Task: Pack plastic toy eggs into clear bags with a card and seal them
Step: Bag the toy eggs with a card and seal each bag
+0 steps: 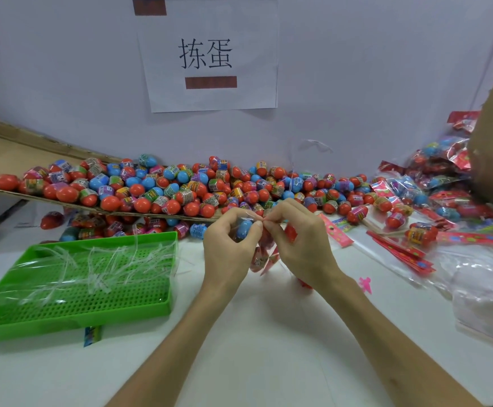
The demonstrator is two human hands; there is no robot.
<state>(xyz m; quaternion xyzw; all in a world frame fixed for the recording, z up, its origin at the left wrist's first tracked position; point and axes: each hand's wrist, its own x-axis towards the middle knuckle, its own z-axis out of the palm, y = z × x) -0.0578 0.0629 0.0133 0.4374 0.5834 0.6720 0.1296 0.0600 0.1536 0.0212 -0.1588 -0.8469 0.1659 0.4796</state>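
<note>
— Pinching anything just now?
— Yes; the left hand (230, 240) and right hand (296, 240) both curl thumb and fingers onto the top of a clear plastic bag (262, 257); a blue plastic toy egg (243, 229) shows inside; the bag hangs over the white table (268, 333), before the heap of loose red and blue toy eggs (180, 189).

Glossy plastic eggs (139, 205) heap along the far edge of my smooth white tabletop (268, 333) on matt brown cardboard (4, 160). My green tray (72, 315) is shiny perforated plastic, the bag (260, 257) crinkly clear film.
</note>
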